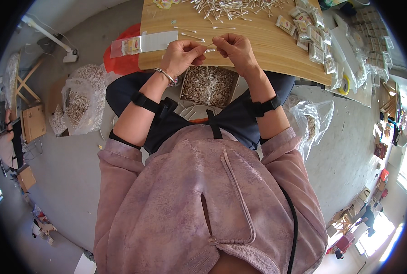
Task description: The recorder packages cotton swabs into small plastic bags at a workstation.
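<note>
My left hand and my right hand meet over the near edge of the wooden table, fingers pinched. Between their fingertips runs a thin stick, apparently a cotton swab; the fingers cover most of it. A few loose cotton swabs lie on the wood just beyond. To the left of my left hand rests a flat clear plastic sleeve, with a small packet of swabs at its left end.
A heap of loose swabs covers the far middle of the table. Several filled packets pile up at the right. Below my hands, a box of swabs sits between my legs. Bulging clear bags stand on the floor.
</note>
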### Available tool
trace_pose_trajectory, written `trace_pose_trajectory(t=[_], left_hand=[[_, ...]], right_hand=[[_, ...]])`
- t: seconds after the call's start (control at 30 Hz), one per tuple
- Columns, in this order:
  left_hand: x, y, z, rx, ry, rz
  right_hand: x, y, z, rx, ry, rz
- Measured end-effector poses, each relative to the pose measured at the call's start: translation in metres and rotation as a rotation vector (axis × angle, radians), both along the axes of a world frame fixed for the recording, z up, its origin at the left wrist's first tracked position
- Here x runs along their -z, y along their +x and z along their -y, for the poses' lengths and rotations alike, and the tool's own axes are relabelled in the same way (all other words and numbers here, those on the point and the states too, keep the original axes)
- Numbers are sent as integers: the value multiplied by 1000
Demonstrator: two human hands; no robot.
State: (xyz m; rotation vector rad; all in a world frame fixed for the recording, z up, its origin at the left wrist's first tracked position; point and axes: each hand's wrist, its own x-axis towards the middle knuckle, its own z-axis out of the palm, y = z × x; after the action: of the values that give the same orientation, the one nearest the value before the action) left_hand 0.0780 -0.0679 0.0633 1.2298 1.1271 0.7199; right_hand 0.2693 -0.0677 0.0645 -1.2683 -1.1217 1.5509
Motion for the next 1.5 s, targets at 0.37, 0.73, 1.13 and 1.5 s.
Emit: trace_pose_trajectory(t=[0.37, 0.73, 1.13, 1.5], left_hand=[[-2, 2, -2, -55, -85, 6], [6, 0, 1, -94, -188, -15], [8, -4, -1, -239, -172, 293], [0, 7, 1, -214, 92, 433]], right_hand=[[4, -1, 0, -95, 347, 344], [19, -11, 5, -103, 594, 511], [-2, -17, 10, 73, 432, 375], [-10, -25, 14, 49, 354, 208]])
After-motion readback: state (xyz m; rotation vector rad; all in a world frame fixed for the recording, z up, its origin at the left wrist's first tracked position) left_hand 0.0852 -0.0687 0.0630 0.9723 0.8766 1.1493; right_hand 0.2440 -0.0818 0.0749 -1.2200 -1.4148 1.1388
